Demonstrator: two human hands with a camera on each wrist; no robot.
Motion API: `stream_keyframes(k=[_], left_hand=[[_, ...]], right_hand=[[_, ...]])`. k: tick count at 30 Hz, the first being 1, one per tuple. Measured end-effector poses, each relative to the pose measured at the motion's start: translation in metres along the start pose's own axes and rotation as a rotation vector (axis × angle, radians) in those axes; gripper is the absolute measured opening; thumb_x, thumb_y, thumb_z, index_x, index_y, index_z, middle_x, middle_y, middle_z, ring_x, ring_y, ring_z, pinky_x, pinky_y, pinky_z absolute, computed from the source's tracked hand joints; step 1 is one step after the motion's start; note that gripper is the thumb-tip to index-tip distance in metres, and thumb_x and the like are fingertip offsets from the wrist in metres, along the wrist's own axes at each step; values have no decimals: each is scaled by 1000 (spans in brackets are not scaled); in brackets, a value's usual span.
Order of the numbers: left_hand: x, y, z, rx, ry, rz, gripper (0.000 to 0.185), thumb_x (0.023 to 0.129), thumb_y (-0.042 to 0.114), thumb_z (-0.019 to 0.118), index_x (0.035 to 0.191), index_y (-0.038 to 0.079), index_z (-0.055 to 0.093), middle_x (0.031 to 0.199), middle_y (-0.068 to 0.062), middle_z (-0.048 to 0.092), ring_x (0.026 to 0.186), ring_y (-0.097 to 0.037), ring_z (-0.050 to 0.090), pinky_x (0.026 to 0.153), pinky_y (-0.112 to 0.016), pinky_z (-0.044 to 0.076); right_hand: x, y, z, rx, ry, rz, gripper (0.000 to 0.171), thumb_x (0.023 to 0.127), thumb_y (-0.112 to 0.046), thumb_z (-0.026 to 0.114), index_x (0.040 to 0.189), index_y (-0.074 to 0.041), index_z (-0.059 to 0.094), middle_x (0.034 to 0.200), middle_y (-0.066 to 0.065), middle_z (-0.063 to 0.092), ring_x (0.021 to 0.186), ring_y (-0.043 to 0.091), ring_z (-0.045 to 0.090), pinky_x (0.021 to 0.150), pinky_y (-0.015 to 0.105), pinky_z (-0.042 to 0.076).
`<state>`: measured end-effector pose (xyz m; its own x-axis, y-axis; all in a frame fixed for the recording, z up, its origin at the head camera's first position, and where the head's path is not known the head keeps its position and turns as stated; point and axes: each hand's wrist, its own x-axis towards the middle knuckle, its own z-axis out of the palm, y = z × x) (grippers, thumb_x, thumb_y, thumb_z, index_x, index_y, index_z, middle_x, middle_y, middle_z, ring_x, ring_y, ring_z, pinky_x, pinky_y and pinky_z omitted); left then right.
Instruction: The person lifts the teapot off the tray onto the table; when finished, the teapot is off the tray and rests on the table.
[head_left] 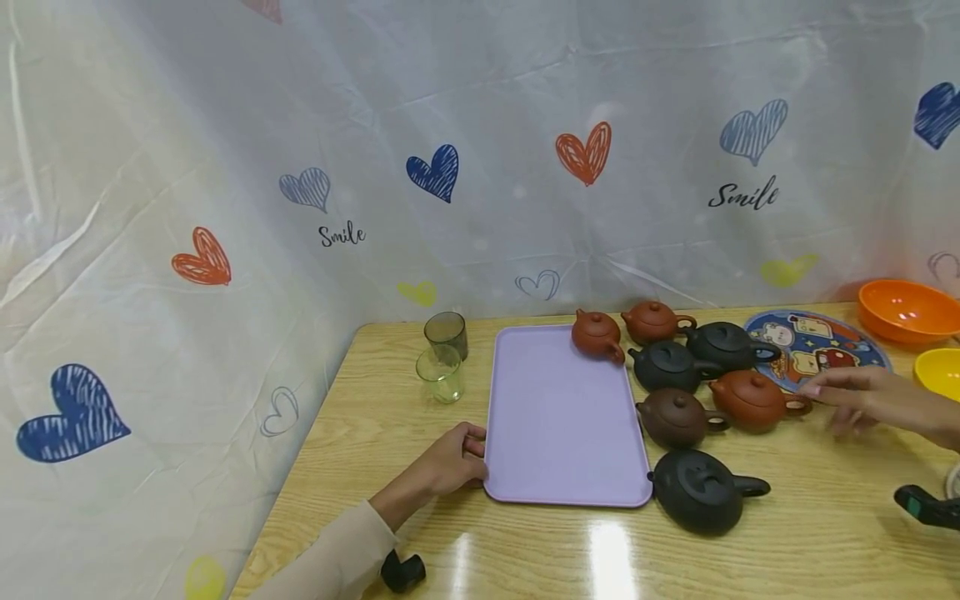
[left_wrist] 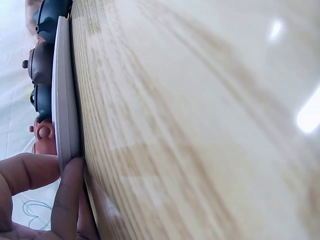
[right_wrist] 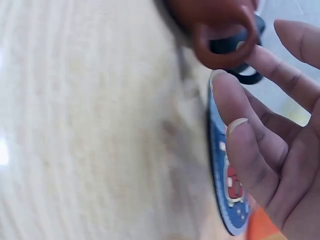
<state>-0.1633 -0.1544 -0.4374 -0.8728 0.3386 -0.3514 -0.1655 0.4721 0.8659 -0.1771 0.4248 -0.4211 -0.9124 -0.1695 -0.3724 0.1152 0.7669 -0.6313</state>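
Observation:
At the lower left corner of a lilac tray point(head_left: 562, 417), my left hand point(head_left: 452, 460) pinches the rim between thumb and finger; the left wrist view shows the tray's edge point(left_wrist: 65, 95) from the side. An orange-red teapot point(head_left: 752, 401) stands right of the tray. Beside its handle point(right_wrist: 210, 52) is my right hand point(head_left: 877, 402), thumb apart and fingers loosely bent; one fingertip is at the handle, but contact is hard to tell. A small red teapot point(head_left: 596, 335) sits on the tray's far right corner.
Along the tray's right side stand a brown teapot point(head_left: 677, 418), a large black teapot point(head_left: 699, 492), two more black ones and a red teapot point(head_left: 651, 322). Two glasses point(head_left: 440, 375) are left of the tray. A round blue mat point(head_left: 817, 342) and an orange bowl point(head_left: 909, 310) lie right.

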Motion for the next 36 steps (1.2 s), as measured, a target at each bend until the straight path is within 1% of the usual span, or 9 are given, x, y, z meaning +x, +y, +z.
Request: stream_keyframes(k=[3, 5, 9, 16, 20, 21, 27, 32, 36], left_hand=[[0, 0, 0, -1, 1, 2, 62, 79, -3, 67, 136, -7, 44, 111, -17, 54, 91, -21, 60, 77, -33, 60], [0, 0, 0, 0, 3, 4, 62, 79, -3, 67, 136, -7, 44, 111, -17, 54, 91, -21, 60, 77, -34, 60], [0, 1, -2, 3, 8, 5, 62, 78, -3, 67, 135, -7, 44, 110, -17, 54, 90, -21, 59, 77, -33, 60], [0, 0, -3, -2, 23, 3, 61, 77, -3, 67, 134, -7, 45, 109, -16, 54, 90, -21, 58, 76, -33, 60], [-1, 0, -3, -1, 25, 5, 61, 78, -3, 67, 134, -7, 45, 109, -16, 54, 91, -21, 59, 76, -33, 60], [-1, 1, -3, 1, 24, 4, 61, 78, -3, 67, 134, -7, 45, 109, -16, 54, 91, -21, 59, 76, -33, 60], [-2, 1, -2, 3, 20, 3, 60, 78, -3, 67, 134, -7, 45, 109, -17, 54, 90, -21, 59, 75, -33, 60], [-3, 1, 0, -11, 23, 2, 60, 78, -3, 67, 134, -7, 45, 109, -17, 54, 90, -21, 59, 76, -34, 60], [-3, 1, 2, -29, 21, 4, 60, 78, -4, 66, 134, -7, 45, 108, -17, 53, 90, -21, 58, 76, -36, 61]], right_hand=[[-3, -4, -8, -49, 63, -8, 68, 108, -39, 39, 141, 20, 33, 97, 14, 68, 74, 17, 64, 65, 31, 56], [-5, -9, -11, -50, 117, -44, 64, 108, -36, 39, 140, 19, 37, 101, 15, 66, 72, 17, 63, 64, 31, 56], [-6, -33, -18, -53, 163, -103, 54, 108, -35, 42, 135, 11, 48, 91, 9, 62, 70, 19, 58, 62, 30, 54], [7, -99, -20, -58, 99, -241, 41, 105, -38, 48, 132, -9, 56, 96, 11, 66, 78, 24, 63, 63, 33, 54], [25, -134, -12, -10, 38, -313, 40, 104, -37, 49, 133, -10, 56, 93, 13, 65, 80, 24, 64, 66, 32, 55], [31, -142, -9, -1, 29, -328, 42, 104, -37, 50, 134, -9, 56, 97, 13, 65, 81, 23, 64, 68, 32, 56], [73, -175, 9, 104, -19, -328, 47, 101, -40, 55, 134, -6, 57, 122, 15, 62, 82, 23, 68, 73, 37, 57], [99, -188, 26, 108, -39, -290, 55, 100, -40, 57, 140, -3, 51, 124, 20, 62, 81, 22, 68, 72, 36, 57], [113, -191, 37, 94, -41, -249, 62, 100, -38, 56, 146, 1, 42, 131, 24, 57, 79, 21, 69, 73, 35, 58]])
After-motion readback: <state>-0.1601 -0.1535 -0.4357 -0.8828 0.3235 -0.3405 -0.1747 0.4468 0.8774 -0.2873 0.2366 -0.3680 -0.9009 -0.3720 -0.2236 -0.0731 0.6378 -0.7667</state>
